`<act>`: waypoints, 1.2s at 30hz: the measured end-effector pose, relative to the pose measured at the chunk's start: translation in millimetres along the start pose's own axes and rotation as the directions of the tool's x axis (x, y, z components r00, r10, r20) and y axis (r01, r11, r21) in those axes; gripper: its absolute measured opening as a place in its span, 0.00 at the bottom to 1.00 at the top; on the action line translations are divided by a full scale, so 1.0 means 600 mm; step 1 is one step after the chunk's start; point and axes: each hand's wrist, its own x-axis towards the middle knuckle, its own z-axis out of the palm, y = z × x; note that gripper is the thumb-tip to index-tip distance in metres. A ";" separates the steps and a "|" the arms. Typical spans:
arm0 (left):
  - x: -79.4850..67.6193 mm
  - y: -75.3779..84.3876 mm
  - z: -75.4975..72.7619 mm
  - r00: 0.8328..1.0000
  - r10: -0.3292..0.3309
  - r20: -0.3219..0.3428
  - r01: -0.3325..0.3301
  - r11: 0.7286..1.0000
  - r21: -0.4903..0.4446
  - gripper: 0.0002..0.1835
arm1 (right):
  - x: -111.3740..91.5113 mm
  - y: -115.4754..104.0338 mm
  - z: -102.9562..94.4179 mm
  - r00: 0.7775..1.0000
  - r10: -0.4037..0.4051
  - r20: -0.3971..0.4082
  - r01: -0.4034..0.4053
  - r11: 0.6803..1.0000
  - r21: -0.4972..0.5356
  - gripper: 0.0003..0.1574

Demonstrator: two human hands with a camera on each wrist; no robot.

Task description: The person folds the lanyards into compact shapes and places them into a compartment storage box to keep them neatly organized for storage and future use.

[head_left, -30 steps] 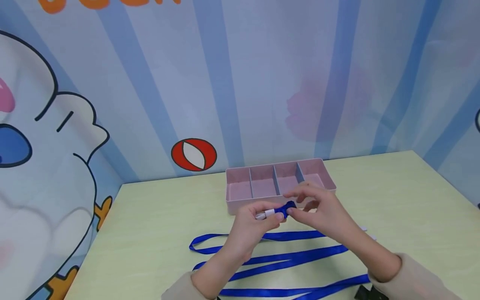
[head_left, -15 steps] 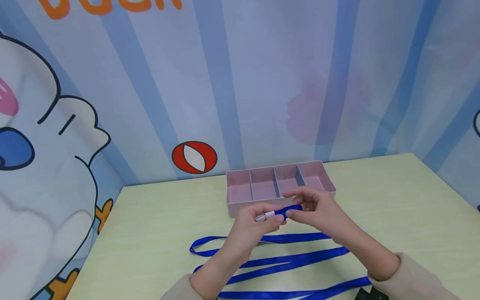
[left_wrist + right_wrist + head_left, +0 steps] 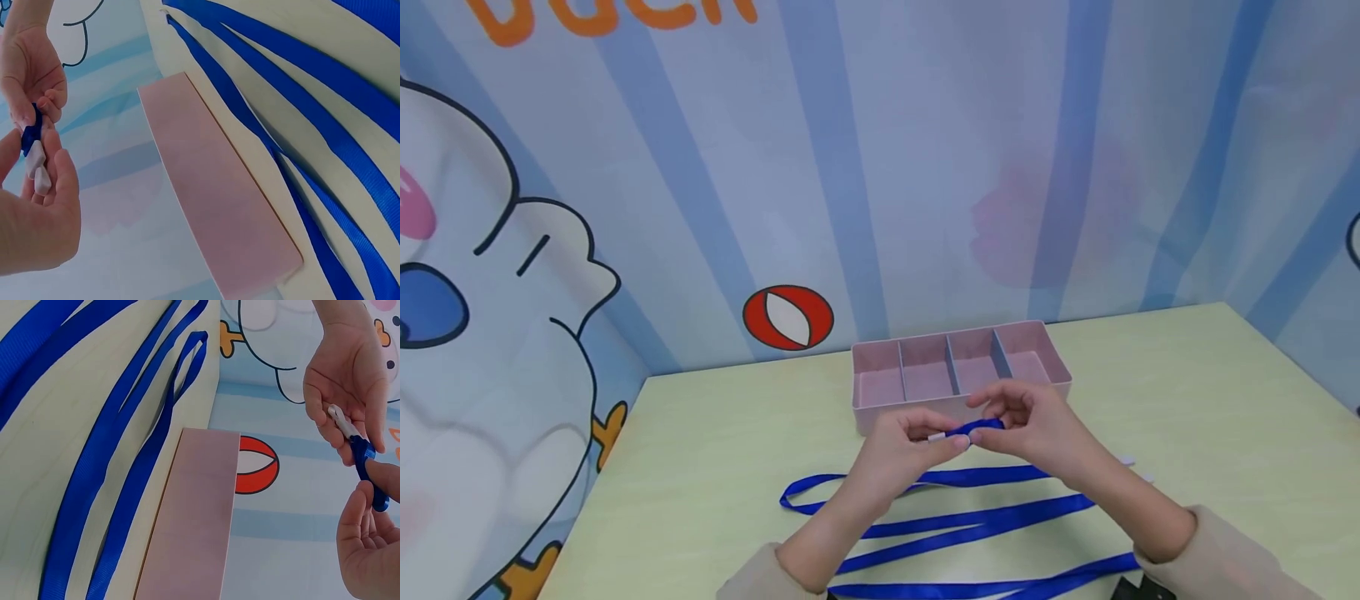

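Observation:
Between the two hands is a blue lanyard (image 3: 983, 425), folded into a small bundle, with a white plastic clip (image 3: 342, 422) at one end. My left hand (image 3: 891, 454) pinches the bundle at the clip end, and the clip lies along its fingers in the right wrist view. Thumb and fingers of my right hand (image 3: 1041, 425) pinch the other end of the blue band. In the left wrist view the left hand (image 3: 44, 222) is below and the right hand (image 3: 31, 72) above. Both hands are raised off the table, in front of the pink box.
A pink box (image 3: 880, 417) with several compartments stands at the back of the pale table (image 3: 722, 433), near the printed backdrop (image 3: 925, 167). Several long blue lanyards (image 3: 977, 529) lie across the table under the forearms. A black object (image 3: 1138, 588) shows at the lower right.
The blue band in the hands has gone from a bunched shape to a longer, flatter fold. Less of the white clip now shows past the left fingers. The lanyards on the table stay put.

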 end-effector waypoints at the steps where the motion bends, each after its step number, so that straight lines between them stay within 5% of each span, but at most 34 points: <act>1: 0.000 0.000 0.000 1.000 -0.001 -0.002 0.001 1.000 0.027 0.12 | 0.000 0.000 0.001 1.000 -0.007 0.000 0.007 1.000 -0.012 0.21; 13: 0.011 -0.003 -0.011 0.990 0.112 0.084 -0.133 0.937 0.324 0.08 | 0.004 0.004 0.007 1.000 -0.031 -0.002 0.031 0.997 -0.077 0.20; 30: 0.015 0.002 -0.018 0.980 0.171 0.102 -0.199 0.889 0.413 0.08 | 0.011 0.012 0.002 1.000 -0.018 0.016 0.019 0.999 -0.051 0.22; 36: 0.014 -0.001 -0.017 0.979 0.176 0.098 -0.201 0.892 0.406 0.07 | 0.009 0.016 -0.001 0.999 -0.033 0.037 0.035 0.998 -0.044 0.24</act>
